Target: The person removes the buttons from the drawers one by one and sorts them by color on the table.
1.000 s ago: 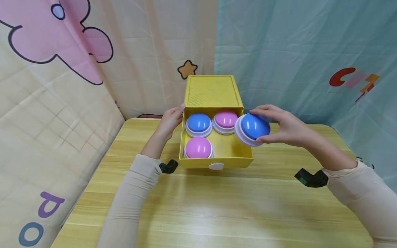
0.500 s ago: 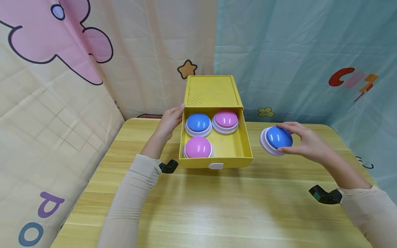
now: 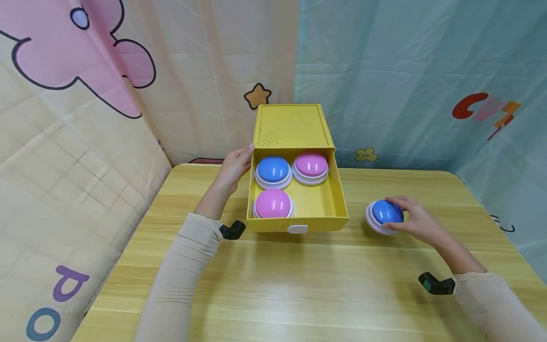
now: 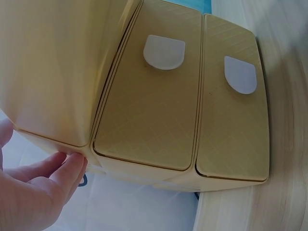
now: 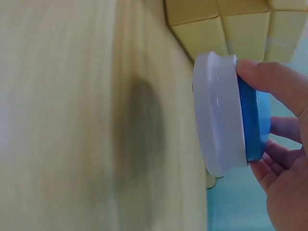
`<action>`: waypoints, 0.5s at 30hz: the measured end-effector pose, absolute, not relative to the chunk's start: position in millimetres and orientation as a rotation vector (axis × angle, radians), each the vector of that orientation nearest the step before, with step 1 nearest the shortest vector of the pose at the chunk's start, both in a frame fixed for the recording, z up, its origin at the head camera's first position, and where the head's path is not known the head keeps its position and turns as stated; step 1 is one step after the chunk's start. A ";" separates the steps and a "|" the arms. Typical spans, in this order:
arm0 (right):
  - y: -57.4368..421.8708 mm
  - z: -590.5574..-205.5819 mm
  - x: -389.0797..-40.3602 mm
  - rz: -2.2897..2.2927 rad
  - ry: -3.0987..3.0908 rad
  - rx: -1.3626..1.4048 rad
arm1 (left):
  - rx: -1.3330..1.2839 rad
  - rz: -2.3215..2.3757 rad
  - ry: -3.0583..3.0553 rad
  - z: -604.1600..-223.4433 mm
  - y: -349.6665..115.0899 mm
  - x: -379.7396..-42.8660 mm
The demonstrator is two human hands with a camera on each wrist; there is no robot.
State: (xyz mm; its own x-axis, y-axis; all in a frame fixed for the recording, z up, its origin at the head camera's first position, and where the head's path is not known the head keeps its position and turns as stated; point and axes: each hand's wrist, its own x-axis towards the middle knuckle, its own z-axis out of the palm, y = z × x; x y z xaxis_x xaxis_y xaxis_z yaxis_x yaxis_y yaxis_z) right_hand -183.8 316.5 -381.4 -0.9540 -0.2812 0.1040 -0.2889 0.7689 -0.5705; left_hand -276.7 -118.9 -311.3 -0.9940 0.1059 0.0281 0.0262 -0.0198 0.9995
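My right hand (image 3: 419,222) holds a blue push button with a white base (image 3: 384,212) to the right of the yellow drawer cabinet (image 3: 295,124). In the right wrist view, thumb and fingers grip the blue push button (image 5: 216,115) by its blue dome, its white base just over the table with a shadow beside it. My left hand (image 3: 234,168) rests against the cabinet's left side, fingertips (image 4: 72,161) touching it below the pulled-out top drawer (image 3: 318,204). Inside that drawer sit another blue push button (image 3: 273,169) and two pink push buttons (image 3: 311,165).
Below the top drawer, two closed drawers (image 4: 149,91) with white tabs show in the left wrist view. The cabinet stands toward the back of the wooden table (image 3: 299,294). Printed curtains (image 3: 384,71) hang behind and to the left.
My right hand has carried the blue push button out from over the drawer, rightward and then down toward the table. My left hand has stayed at the cabinet's side.
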 end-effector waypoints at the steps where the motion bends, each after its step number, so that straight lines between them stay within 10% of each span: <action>1: 317.7 -386.4 -185.0 0.953 -2.959 0.463 | 0.148 2.202 2.158 -311.3 -119.0 -276.4; 15: 322.3 -423.3 -189.2 0.996 -3.027 0.385 | 0.129 2.219 2.134 -311.2 -120.0 -277.1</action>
State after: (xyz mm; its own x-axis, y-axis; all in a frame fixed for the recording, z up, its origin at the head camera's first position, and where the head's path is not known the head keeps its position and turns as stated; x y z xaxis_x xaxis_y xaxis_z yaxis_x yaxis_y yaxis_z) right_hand -189.2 322.3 -423.3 -0.9690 -0.2469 0.0099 -0.2046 0.7791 -0.5926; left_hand -277.1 -120.0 -311.2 -0.9947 0.1013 0.0186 0.0147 -0.0395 0.9991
